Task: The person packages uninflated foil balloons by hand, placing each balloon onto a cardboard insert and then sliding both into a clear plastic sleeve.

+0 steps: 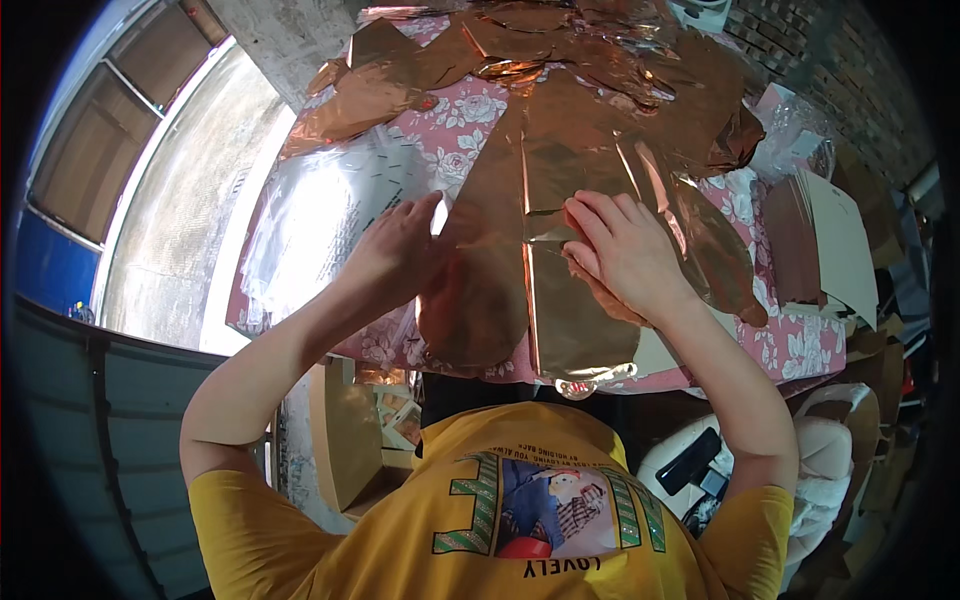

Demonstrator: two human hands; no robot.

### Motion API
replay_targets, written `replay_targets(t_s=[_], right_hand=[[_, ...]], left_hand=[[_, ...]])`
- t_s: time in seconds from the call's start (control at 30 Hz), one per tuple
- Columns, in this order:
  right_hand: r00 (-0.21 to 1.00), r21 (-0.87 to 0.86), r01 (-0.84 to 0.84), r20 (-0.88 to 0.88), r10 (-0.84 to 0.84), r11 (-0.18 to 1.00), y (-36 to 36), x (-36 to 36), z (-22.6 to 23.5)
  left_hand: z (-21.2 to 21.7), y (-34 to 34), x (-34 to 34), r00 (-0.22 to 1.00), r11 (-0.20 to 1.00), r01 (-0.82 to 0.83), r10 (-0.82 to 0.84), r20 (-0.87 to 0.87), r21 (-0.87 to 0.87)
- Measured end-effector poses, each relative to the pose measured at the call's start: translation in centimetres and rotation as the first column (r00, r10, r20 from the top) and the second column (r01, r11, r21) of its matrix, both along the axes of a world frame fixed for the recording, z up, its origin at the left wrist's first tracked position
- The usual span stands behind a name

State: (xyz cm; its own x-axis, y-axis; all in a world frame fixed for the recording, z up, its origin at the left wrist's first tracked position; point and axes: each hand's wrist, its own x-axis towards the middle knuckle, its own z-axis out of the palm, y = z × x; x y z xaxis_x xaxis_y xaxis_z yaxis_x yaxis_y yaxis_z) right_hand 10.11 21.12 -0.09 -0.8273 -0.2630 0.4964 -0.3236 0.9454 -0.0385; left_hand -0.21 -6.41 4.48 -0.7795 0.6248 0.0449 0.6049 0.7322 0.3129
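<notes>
On the far left there is a grey floor (190, 200) with bright light on it. Next comes the worktop (790, 345), covered with a pink cloth with white flowers. On its left part lies a pile of clear shiny plastic sheets (310, 215). They look see-through and have small dark print on them.

The left hand (395, 250) rests just beside that pile. Its fingers (425, 210) are stretched out flat and loose, not closed on anything. They press on the left edge of a big copper foil balloon (555, 190). The balloon is flat, with no air in it. It lies in the middle of the worktop, and its rounded lower parts hang over the near edge, close to the person in the yellow shirt (500, 520).

The right hand (625, 250) lies on top of the same balloon, a little to the right of the middle. Its fingers (590, 215) are bent a bit and push down on a fold in the foil. I cannot tell if they pinch it.

More copper foil pieces (560, 40) are heaped at the far side of the worktop. On the right lie some white and brown card sheets (830, 240), well apart from the hands.
</notes>
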Motion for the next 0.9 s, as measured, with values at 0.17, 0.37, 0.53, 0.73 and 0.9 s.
replay_targets(t_s=[0.17, 0.37, 0.53, 0.73, 0.9], right_hand=[[1.0, -0.009, 0.003, -0.002, -0.003, 1.0, 0.2, 0.1, -0.2], [1.0, -0.01, 0.014, -0.001, -0.014, 1.0, 0.1, 0.1, -0.1], [1.0, -0.008, -0.001, -0.023, 0.001, 1.0, 0.3, 0.1, -0.2], [1.0, -0.002, 0.009, 0.001, -0.009, 1.0, 0.1, 0.0, 0.0], [0.941, -0.224, 0.115, 0.337, -0.033, 0.968, 0.3, 0.8, 1.5]], left_hand=[[0.8, 1.2, -0.5, 0.976, 0.999, -0.031, 0.023, 0.215, 0.03], [0.0, 1.1, -1.8, 0.885, 0.972, -0.105, -0.004, 0.465, 0.209], [3.7, 3.4, -1.7, 0.557, 0.85, -0.337, -0.166, 0.814, 0.404], [3.9, 8.4, -1.1, 0.559, 0.859, -0.084, -0.379, 0.738, 0.504], [2.4, 11.7, -0.2, 0.366, 0.804, -0.193, -0.472, 0.802, 0.562]])
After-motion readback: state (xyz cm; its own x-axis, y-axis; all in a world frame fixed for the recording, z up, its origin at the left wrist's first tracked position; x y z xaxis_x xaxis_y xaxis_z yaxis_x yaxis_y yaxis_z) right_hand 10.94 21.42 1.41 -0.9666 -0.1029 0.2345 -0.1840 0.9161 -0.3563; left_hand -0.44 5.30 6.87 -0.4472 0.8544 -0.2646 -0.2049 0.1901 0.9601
